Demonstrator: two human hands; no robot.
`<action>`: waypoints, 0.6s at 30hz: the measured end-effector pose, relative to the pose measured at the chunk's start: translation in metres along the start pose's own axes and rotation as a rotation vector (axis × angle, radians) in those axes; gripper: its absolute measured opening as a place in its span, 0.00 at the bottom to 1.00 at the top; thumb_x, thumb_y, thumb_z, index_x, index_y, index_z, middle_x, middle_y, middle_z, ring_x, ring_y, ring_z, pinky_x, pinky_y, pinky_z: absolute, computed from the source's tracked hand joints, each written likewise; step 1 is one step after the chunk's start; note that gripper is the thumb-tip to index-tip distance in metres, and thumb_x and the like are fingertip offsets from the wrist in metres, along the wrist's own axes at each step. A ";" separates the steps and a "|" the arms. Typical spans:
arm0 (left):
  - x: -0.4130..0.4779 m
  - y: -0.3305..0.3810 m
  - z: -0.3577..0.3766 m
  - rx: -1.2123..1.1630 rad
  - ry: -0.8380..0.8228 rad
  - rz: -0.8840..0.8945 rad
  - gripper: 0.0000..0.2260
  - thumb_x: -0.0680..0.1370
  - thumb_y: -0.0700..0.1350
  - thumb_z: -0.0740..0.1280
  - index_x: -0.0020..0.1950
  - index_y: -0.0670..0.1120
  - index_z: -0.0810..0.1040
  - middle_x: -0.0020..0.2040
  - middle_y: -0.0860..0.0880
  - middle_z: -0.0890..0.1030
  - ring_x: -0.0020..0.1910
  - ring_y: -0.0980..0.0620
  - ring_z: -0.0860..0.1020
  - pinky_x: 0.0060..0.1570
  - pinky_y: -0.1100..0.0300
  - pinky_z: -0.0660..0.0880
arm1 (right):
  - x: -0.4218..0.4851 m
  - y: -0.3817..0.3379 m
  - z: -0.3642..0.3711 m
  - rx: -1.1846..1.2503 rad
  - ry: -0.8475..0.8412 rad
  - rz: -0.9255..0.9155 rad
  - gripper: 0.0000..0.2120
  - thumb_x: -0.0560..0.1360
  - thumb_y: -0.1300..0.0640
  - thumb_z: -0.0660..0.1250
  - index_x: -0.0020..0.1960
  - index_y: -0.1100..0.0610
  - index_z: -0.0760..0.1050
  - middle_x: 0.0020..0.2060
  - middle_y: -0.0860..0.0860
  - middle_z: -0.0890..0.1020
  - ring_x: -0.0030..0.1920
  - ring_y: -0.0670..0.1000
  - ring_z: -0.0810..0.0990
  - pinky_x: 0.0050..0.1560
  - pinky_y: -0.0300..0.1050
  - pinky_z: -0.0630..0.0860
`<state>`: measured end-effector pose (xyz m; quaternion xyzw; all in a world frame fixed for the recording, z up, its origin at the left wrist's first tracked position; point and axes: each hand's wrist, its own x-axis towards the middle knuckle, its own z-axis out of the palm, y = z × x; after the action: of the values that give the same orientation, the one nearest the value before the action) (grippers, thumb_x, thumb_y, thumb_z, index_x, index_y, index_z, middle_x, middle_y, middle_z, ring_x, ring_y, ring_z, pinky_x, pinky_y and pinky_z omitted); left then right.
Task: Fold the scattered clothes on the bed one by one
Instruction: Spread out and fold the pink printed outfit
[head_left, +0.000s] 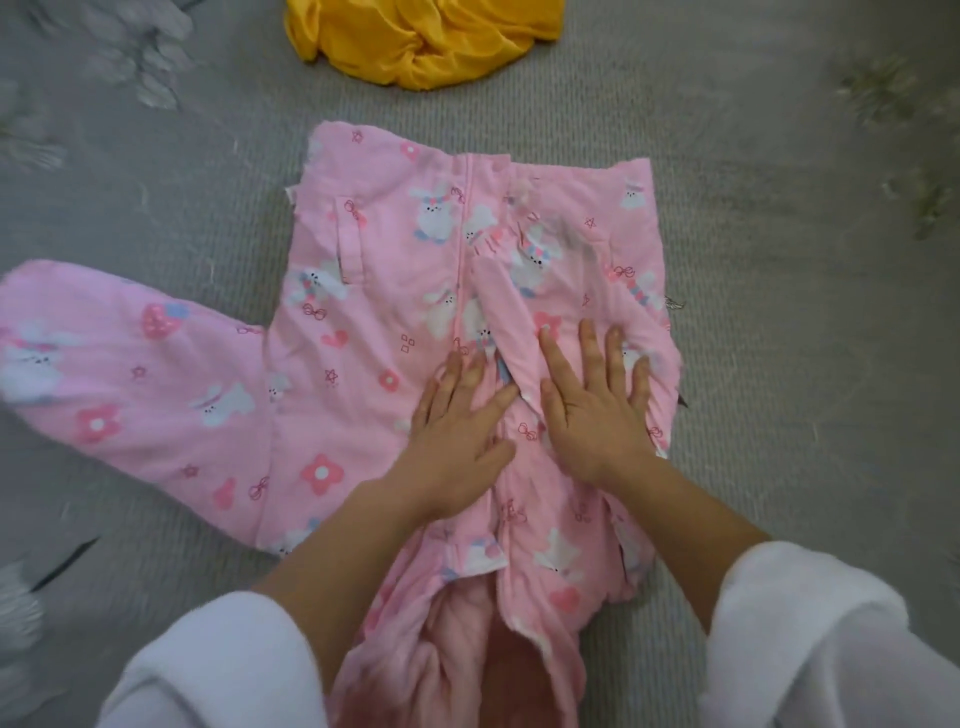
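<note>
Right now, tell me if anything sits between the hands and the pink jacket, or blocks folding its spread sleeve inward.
Nothing visible does. The left hand and right hand press flat on the pink jacket itself. The spread sleeve has only bare jacket front beside it; the yellow garment lies apart, farther up the bed.

Two garments on the bed (753, 130): one pink jacket (395, 291), one yellow cloth (426, 36).

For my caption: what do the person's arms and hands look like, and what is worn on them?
White, fluffy sleeves cover the upper part of both arms: the left sleeve and the right sleeve. The left hand and the right hand are bare: no glove, ring or watch shows.
</note>
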<state>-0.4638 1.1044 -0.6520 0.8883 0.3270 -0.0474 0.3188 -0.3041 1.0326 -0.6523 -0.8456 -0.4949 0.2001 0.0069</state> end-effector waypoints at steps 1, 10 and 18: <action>-0.012 -0.003 -0.009 -0.070 0.060 0.030 0.25 0.80 0.50 0.57 0.77 0.52 0.58 0.79 0.45 0.45 0.77 0.46 0.39 0.72 0.58 0.34 | 0.000 -0.002 -0.001 -0.015 0.000 0.011 0.25 0.82 0.45 0.43 0.74 0.36 0.34 0.77 0.47 0.36 0.75 0.52 0.30 0.71 0.57 0.29; -0.111 -0.099 -0.055 -0.767 0.947 -1.280 0.38 0.68 0.53 0.71 0.73 0.39 0.62 0.68 0.38 0.69 0.66 0.39 0.70 0.64 0.44 0.68 | -0.039 -0.041 0.010 0.196 0.008 -0.029 0.35 0.75 0.31 0.51 0.77 0.40 0.43 0.78 0.45 0.40 0.76 0.48 0.34 0.71 0.51 0.29; -0.071 -0.086 -0.100 -0.690 1.167 -0.735 0.14 0.72 0.41 0.66 0.57 0.39 0.76 0.54 0.43 0.78 0.52 0.44 0.78 0.46 0.66 0.71 | -0.034 -0.034 0.008 0.033 0.065 -0.048 0.38 0.73 0.33 0.57 0.77 0.40 0.44 0.78 0.46 0.48 0.77 0.50 0.44 0.73 0.53 0.43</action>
<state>-0.5841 1.1753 -0.5986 0.4541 0.7125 0.4307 0.3172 -0.3494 1.0201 -0.6410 -0.8394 -0.5110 0.1803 0.0419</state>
